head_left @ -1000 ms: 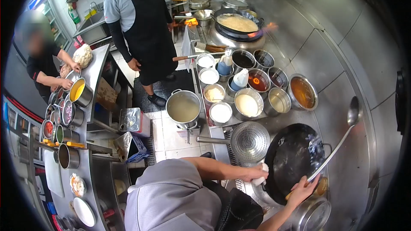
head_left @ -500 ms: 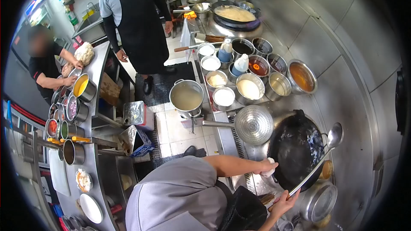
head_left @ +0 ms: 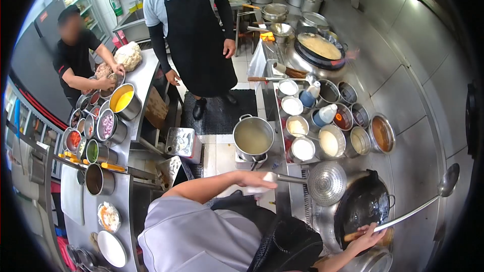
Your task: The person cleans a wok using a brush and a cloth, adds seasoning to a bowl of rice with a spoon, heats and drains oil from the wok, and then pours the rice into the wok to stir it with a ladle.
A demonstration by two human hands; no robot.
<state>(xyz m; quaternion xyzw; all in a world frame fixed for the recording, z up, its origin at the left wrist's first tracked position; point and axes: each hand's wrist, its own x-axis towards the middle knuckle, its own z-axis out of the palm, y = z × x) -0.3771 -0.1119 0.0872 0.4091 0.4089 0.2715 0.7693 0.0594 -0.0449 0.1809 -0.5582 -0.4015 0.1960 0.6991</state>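
My left hand (head_left: 255, 179) is closed on a folded white cloth (head_left: 258, 190). It is at the end of the handle of a perforated metal strainer (head_left: 326, 185); I cannot tell whether it grips that handle. In my right hand (head_left: 367, 239) is the wooden grip of a long metal ladle (head_left: 418, 206), its bowl out to the right near the steel wall. Below that handle sits a dark wok (head_left: 360, 209) on the stove, wet and shiny inside. The strainer rests beside the wok's left rim.
Pots of sauces and powders (head_left: 330, 141) stand beyond the strainer. A stockpot of cloudy liquid (head_left: 253, 136) is left of the counter. One person in a black apron (head_left: 194, 35) stands ahead; another (head_left: 75, 50) works at the left prep table (head_left: 146, 68). A second wok (head_left: 320, 45) holds pale liquid.
My left hand with the cloth has moved from the wok's rim to the strainer's handle. The ladle has swung outward to the right, away from the wok. My view has shifted.
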